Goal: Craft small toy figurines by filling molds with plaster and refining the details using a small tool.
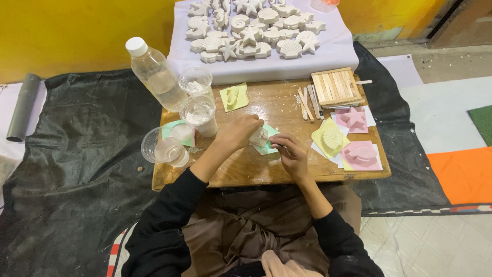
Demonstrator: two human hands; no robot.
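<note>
My left hand (238, 132) and my right hand (291, 154) meet over a green silicone mould (268, 147) on the low wooden table (246, 172). Both hold the mould, and a white plaster piece (258, 137) sits between my fingers at its left side. My fingers are dusted white. Part of the mould is hidden under my hands.
Clear cups with white plaster (199, 113), a plastic bottle (155, 73) and another green mould (179, 132) stand left. A yellow mould (234, 97) lies behind. Pink moulds (360, 155), a yellow shell mould (331, 138) and wooden sticks (335, 86) lie right. Several white cast shapes (251, 28) cover a cloth beyond.
</note>
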